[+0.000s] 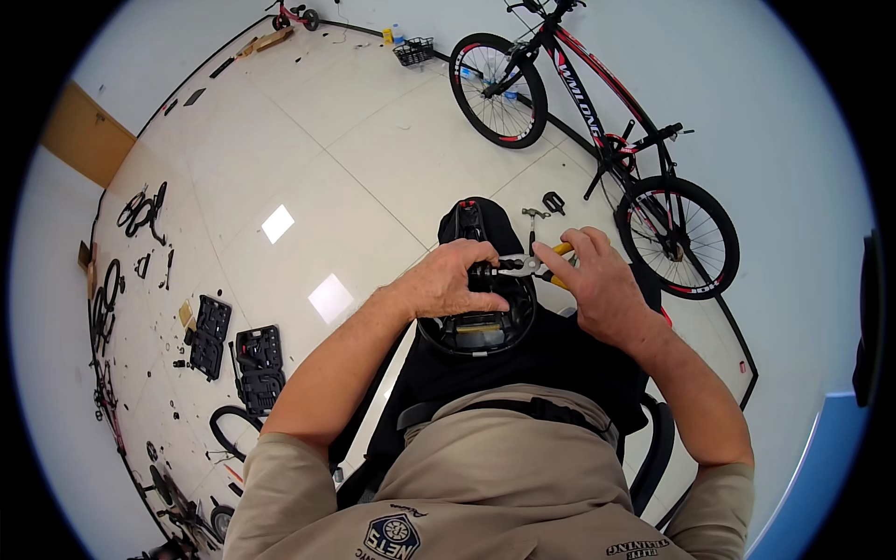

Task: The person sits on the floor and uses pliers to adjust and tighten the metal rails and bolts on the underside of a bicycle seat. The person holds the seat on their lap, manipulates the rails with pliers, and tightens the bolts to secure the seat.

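Across my lap rests a black bicycle saddle (474, 340), underside up, with its rails and springs partly showing. My left hand (446, 280) is closed on the dark clamp area at the middle of the saddle, thumb and fingers on either side. In my right hand (607, 291) is a pair of pliers (532, 266) with yellow handles, gripped with the handles spread somewhat apart. The plier jaws point left and meet the dark part by my left fingertips. My fingers hide exactly what the jaws touch.
A black and red bicycle (597, 112) leans at the right wall. On the floor beyond my knees are a pedal (553, 203) and a hammer (534, 214). Open tool cases (258, 359) lie to the left, with bike parts (145, 210) farther off. A black basket (413, 51) stands far back.
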The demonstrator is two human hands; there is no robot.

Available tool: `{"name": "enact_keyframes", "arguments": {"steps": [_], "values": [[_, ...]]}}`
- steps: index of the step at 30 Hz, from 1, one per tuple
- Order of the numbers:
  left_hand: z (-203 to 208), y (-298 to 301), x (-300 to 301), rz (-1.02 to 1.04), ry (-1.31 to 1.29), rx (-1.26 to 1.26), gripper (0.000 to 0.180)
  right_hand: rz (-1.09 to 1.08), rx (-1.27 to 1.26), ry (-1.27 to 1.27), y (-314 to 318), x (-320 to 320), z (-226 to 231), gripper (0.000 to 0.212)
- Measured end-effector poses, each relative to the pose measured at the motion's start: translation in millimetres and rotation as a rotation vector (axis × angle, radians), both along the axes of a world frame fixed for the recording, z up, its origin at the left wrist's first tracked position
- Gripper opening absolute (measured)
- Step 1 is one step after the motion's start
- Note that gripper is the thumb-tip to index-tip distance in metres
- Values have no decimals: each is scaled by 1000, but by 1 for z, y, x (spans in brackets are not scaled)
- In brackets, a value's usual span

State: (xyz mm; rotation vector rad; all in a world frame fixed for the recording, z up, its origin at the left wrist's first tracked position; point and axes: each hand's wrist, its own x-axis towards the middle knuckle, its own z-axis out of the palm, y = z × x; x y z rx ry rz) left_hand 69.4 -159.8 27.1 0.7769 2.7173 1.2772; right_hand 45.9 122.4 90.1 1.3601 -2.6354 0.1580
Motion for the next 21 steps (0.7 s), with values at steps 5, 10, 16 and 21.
{"name": "enact_keyframes", "arguments": {"steps": [5,10,16,21], "values": [[4,1,1,17,-39,10,61,51,-44,153,-1,3,-8,69],[8,2,3,46,-96,-8,61,37,-25,240,-5,5,-13,67],[0,2,2,42,-45,-6,61,5,-34,162,-5,8,-11,69],[1,2,2,54,-68,-11,62,-29,-45,51,-6,11,-10,70]]}}
